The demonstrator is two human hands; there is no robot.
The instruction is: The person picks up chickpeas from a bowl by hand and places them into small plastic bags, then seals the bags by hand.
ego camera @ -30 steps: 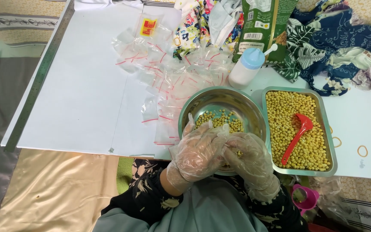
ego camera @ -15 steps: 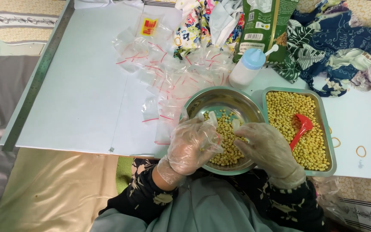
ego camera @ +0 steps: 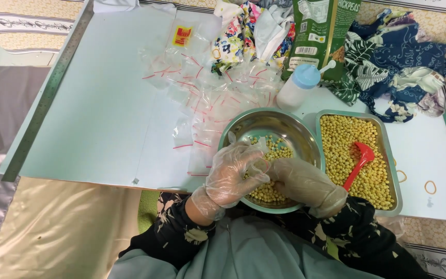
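Two gloved hands meet over the round steel bowl [ego camera: 272, 129] of yellow chickpeas [ego camera: 274, 150]. Left hand [ego camera: 233, 173] is pinched on a small clear plastic bag [ego camera: 256, 164]; right hand [ego camera: 300, 181] is curled, contents unclear. I'd keep the bag's mouth over the bowl so spills fall back.

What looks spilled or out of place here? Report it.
No chickpeas look spilled; they stay in the round steel bowl and the rectangular tray. The small clear bags lie in a loose, overlapping heap, and two rubber bands lie stray right of the tray. Both gloved hands, left hand and right hand, are over the bowl.
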